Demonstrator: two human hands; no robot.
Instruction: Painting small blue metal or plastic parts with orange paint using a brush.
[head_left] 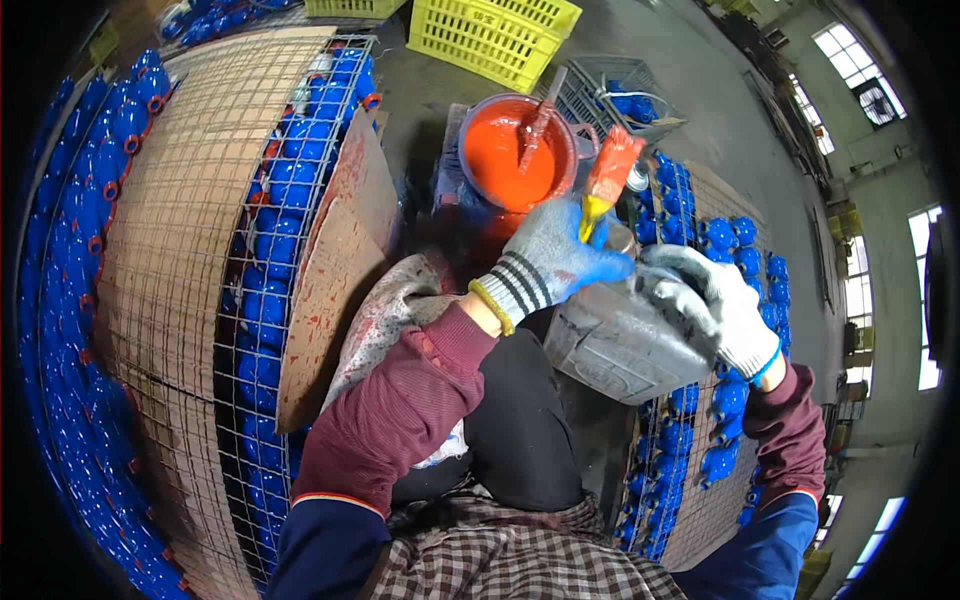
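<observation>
My left hand [560, 255], in a grey knit glove with blue coating, is closed around a paintbrush [610, 175]. The brush points up, its bristles thick with red-orange paint above a yellow part. Its fingers also reach the top of a grimy grey plastic jug [630, 345], tilted over my lap. My right hand [705, 300], in a white glove, grips the jug's top from the right; its fingertips are partly hidden, and so is the jug's mouth. Just beyond my left hand stands a pot of red-orange paint [490, 150] with a paint-coated stick-like tool [540, 120] in it.
Wire mesh racks [330, 170] of blue rounded metal parts [265, 310] flank me on both sides. Paint-spattered cardboard [335, 270] leans at the left rack. Ahead are a yellow crate [490, 40] and a grey crate [595, 105]. A stained cloth [375, 320] lies near my left forearm.
</observation>
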